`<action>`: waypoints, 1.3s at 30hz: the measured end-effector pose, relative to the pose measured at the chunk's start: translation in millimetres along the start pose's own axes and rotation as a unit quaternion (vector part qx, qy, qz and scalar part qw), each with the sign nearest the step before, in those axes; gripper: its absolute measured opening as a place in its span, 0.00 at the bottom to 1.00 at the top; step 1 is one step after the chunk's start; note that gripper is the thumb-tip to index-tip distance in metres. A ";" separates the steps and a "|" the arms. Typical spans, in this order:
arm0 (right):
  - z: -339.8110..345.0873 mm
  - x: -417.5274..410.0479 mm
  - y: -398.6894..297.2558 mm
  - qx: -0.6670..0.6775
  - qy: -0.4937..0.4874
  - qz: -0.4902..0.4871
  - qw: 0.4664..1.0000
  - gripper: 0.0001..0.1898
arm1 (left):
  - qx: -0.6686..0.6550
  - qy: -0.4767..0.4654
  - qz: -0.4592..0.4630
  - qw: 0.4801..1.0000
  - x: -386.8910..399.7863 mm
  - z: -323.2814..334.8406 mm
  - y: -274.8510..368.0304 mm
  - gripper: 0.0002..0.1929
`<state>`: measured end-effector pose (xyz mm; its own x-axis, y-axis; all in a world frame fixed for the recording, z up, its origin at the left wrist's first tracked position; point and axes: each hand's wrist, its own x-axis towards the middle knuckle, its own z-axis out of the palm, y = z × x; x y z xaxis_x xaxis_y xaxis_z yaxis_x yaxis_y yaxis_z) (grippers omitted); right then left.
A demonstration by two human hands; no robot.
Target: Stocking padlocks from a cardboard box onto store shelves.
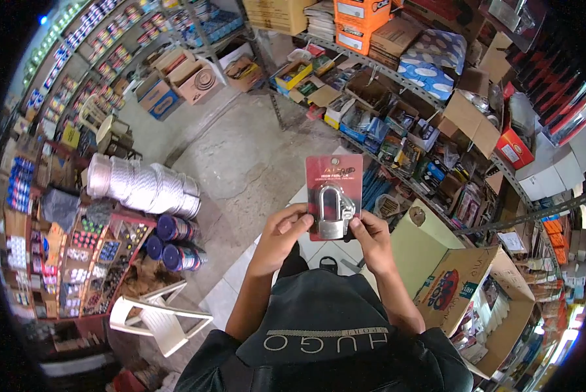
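A metal padlock (330, 228) with its keys (348, 209) sits under clear plastic on a red blister-pack card (312, 169). Both my hands hold this pack upright in front of my chest. My left hand (285, 230) pinches the card's left edge, thumb on the front. On the other side, my right hand (373, 239) grips the lower right edge, its thumb beside the keys. The fingers behind the card are partly hidden. Printing and a handwritten mark show near the top of the card.
Metal shelving (371, 63) with boxes of small goods runs along the right. An open carton (508, 304) stands by my right arm. To the left are a white plastic chair (158, 321), wrapped rope rolls (143, 186) and several dark blue tubs (178, 257). Concrete floor (239, 152) lies ahead.
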<state>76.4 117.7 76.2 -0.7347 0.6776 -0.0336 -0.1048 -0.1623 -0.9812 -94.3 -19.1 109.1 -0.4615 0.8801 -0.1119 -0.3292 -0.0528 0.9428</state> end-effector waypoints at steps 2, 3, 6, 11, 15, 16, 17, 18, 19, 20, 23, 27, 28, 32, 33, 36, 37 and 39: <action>1.9 10.2 0.3 -0.021 0.002 -0.003 1.000 0.14 | -0.047 0.048 0.003 0.998 24.8 -9.8 3.0 0.14; 4.3 15.6 -0.4 -0.022 0.019 -0.006 1.000 0.14 | -0.047 0.032 -0.002 0.998 40.6 -19.1 4.9 0.14; 18.5 34.8 0.5 -0.027 0.045 -0.002 0.999 0.12 | -0.005 0.015 0.042 0.999 88.0 -41.7 19.1 0.12; 46.3 69.0 3.1 -0.038 0.135 -0.012 0.990 0.11 | 0.065 -0.068 0.070 0.993 158.3 -62.5 50.6 0.09; 69.6 100.4 -11.3 -0.046 0.228 -0.056 0.971 0.25 | 0.057 -0.104 0.059 0.991 206.0 -70.7 62.6 0.10; 73.1 104.7 -17.4 -0.052 0.241 -0.068 0.967 0.26 | 0.053 -0.106 0.049 0.992 214.7 -68.8 63.3 0.11; 75.3 109.5 -21.6 -0.059 0.254 -0.081 0.962 0.27 | 0.051 -0.122 0.055 0.990 222.5 -63.6 68.0 0.11; 76.0 113.3 -22.3 -0.061 0.262 -0.092 0.959 0.27 | 0.049 -0.108 0.055 0.991 225.2 -57.2 77.4 0.13; 73.8 115.2 -18.8 -0.079 0.266 -0.097 0.956 0.29 | 0.044 -0.096 0.052 0.993 229.3 -51.5 80.4 0.15; 72.3 117.4 -17.7 -0.098 0.270 -0.101 0.953 0.31 | 0.024 -0.102 0.064 0.992 236.8 -47.6 77.5 0.18; 75.6 120.5 -31.7 -0.084 0.309 -0.128 0.939 0.33 | 0.067 -0.167 0.096 0.979 254.4 -39.9 85.4 0.17; 68.9 124.4 -63.5 -0.134 0.356 -0.144 0.914 0.32 | 0.110 -0.246 0.119 0.955 274.1 -18.7 105.6 0.23; 64.1 126.2 -69.5 -0.144 0.362 -0.155 0.908 0.31 | 0.103 -0.271 0.117 0.950 272.8 -8.7 120.2 0.27; 47.8 132.8 -115.5 -0.198 0.365 -0.223 0.882 0.29 | 0.097 -0.345 0.199 0.912 289.3 12.8 147.8 0.31; 44.5 138.2 -126.0 -0.201 0.364 -0.242 0.877 0.29 | 0.105 -0.356 0.214 0.904 290.9 16.6 161.4 0.33; 29.5 140.2 -166.6 -0.242 0.364 -0.244 0.866 0.28 | 0.097 -0.374 0.245 0.889 292.4 40.1 199.5 0.34; 25.6 145.6 -180.7 -0.278 0.364 -0.281 0.843 0.28 | 0.071 -0.388 0.246 0.885 290.1 49.5 216.1 0.35; 12.0 152.6 -209.6 -0.309 0.344 -0.332 0.822 0.28 | 0.119 -0.381 0.289 0.870 298.4 62.6 242.7 0.35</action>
<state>-21.7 246.5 279.1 -0.0785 0.7499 0.6569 0.1874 0.6582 -0.7291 -260.3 260.3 324.2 0.2158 0.8010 0.5584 -0.0014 -0.5716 0.8205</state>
